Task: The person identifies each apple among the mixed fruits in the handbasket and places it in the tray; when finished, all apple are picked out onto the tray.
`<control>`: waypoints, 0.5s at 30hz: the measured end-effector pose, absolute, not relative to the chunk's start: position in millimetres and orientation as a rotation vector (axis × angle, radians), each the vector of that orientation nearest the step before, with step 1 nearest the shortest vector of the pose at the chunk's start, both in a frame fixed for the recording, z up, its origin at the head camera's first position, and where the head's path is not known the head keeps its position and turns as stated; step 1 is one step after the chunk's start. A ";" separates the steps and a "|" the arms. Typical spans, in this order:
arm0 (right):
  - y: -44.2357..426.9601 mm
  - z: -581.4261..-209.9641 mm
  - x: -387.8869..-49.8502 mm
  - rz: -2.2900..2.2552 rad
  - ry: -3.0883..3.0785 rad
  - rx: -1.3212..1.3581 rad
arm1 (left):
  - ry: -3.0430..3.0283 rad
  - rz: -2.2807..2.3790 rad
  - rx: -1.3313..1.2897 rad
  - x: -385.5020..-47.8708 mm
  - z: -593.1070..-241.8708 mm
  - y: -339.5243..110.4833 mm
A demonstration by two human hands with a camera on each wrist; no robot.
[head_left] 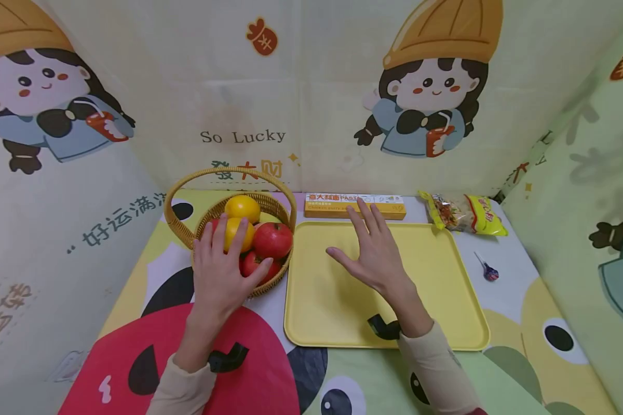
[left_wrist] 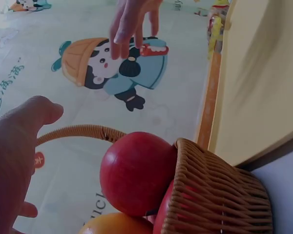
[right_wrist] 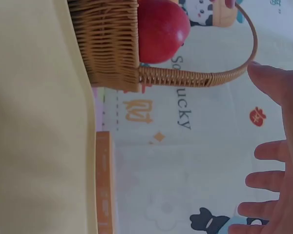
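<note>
My left hand hovers over the near left side of a wicker basket, its fingers spread and holding nothing. Inside the basket are red apples, orange fruits and a partly hidden yellow-green fruit; my left hand covers some of them in the head view. Over the yellow tray is my right hand, fingers apart and nothing in it. The left wrist view shows an apple above the basket rim. In the right wrist view the basket handle arches beside my right thumb.
Behind the tray lies a pasta box. A yellow snack bag sits at the back right, and a wrapped lollipop lies right of the tray. Printed cloth walls stand at the back and both sides.
</note>
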State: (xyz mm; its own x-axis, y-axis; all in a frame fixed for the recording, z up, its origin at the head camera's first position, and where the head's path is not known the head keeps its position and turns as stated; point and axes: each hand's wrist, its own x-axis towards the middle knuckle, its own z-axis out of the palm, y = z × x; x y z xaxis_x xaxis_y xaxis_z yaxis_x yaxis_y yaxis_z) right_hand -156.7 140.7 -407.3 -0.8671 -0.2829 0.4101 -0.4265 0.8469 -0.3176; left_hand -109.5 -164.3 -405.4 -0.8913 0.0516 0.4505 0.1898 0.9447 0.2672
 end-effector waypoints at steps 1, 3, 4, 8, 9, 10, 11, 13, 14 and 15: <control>139.2 -407.1 -157.4 0.592 -2.671 0.542 | -2.639 -0.426 -0.168 -107.7 -406.2 -165.2; 135.6 -407.3 -158.8 0.631 -2.662 0.565 | -2.614 -0.428 -0.158 -104.2 -408.1 -167.4; 133.7 -407.5 -159.4 0.652 -2.657 0.579 | -2.604 -0.434 -0.152 -102.1 -409.1 -168.6; 124.2 -409.2 -162.3 0.709 -2.627 0.648 | -2.584 -0.477 -0.107 -94.3 -413.4 -175.6; 121.7 -409.8 -163.2 0.717 -2.619 0.666 | -2.583 -0.488 -0.091 -92.5 -414.7 -177.6; 119.1 -410.3 -164.0 0.724 -2.613 0.682 | -2.580 -0.500 -0.078 -90.7 -416.1 -179.5; 116.4 -410.6 -164.8 0.733 -2.610 0.695 | -2.578 -0.511 -0.064 -89.1 -417.9 -181.5; 111.1 -412.0 -166.5 0.755 -2.613 0.717 | -2.572 -0.539 -0.035 -85.6 -422.1 -185.2; 108.3 -412.9 -167.0 0.768 -2.624 0.720 | -2.567 -0.556 -0.019 -83.8 -424.6 -187.0; 105.6 -413.9 -167.4 0.780 -2.634 0.725 | -2.563 -0.571 -0.004 -81.8 -427.4 -188.8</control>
State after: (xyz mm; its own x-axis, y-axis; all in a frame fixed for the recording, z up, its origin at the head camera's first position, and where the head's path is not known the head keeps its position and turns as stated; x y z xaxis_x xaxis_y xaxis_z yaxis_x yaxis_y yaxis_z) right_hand -167.4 105.6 -413.9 -0.8279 -0.3813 0.4114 -0.5439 0.7251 -0.4223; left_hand -81.8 -188.8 -427.4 -0.8698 -0.1049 0.4821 0.1098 0.9115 0.3964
